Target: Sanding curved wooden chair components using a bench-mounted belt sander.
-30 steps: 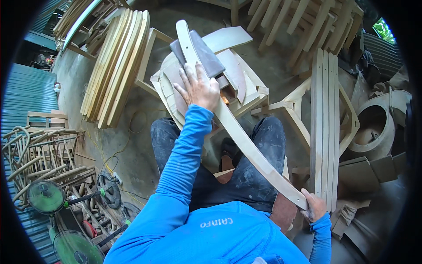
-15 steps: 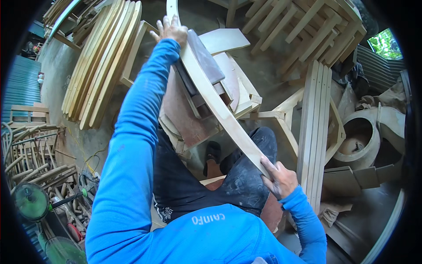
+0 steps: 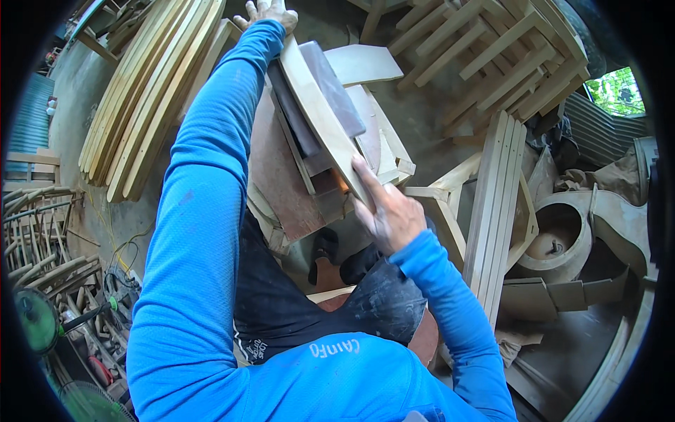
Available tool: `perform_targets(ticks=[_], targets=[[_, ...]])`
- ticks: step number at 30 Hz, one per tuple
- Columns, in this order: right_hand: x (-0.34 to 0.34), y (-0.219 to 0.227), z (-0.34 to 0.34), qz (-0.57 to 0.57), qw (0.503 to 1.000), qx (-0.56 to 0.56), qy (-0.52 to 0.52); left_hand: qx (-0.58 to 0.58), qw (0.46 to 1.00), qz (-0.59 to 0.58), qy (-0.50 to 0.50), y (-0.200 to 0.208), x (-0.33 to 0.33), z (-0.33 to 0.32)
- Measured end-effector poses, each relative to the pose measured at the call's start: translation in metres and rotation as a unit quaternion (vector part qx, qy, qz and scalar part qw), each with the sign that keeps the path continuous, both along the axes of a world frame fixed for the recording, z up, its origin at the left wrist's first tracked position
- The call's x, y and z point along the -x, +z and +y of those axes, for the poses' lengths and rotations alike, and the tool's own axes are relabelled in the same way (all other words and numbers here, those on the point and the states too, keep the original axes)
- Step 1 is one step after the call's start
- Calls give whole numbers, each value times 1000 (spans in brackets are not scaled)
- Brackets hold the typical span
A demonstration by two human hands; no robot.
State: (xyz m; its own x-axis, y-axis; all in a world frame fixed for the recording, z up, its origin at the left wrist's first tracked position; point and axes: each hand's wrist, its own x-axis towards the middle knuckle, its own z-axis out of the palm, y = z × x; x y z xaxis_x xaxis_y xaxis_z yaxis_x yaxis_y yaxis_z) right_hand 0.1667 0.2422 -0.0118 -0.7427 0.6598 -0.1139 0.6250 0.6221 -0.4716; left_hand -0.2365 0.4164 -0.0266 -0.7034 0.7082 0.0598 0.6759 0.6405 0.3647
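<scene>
- Your left hand is stretched far out to the top of the view, its grip closed over the far end of the slat; the fingers show on top, the thumb side is hidden.
- Your right hand grasps the slat's near end, fingers laid flat along its upper face, thumb beneath as far as you can tell.
- The slat is a long, pale, gently curved strip of bare wood. Its long axis runs from the left hand down and rightward to the right hand, so each hand has one end and the right is much closer to your body.
- Its middle rests across a grey sanding pad on a wooden stand with a reddish-brown plywood face, just beyond your knees.
- Left of the stand, a stack of similar curved slats leans on the concrete floor; right of it lie straight boards, well apart from either hand.
- Rough, unfinished chair frames are piled past the stand's far side.
</scene>
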Motion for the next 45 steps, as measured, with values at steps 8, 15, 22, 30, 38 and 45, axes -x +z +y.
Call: perform_targets(ticks=[8,15,22,30,38,45], targets=[[28,-6,3,41,999,-2,11,-15,997,79,10,-17,-21,-53],[-92,-4,-79,63,997,-50,5,-38,998,49,-3,-17,-145,-142],[-73,-3,-73,19,982,-183,40,-100,994,38,-17,-21,-134,-127],[48,-9,-20,-2,957,-290,15,-108,991,72,-37,-26,-16,-46],[148,-14,36,-10,931,-363,35,-223,951,-110,-185,-22,86,-17],[223,-24,86,40,911,-409,39,-65,987,-146,3,13,98,-3]])
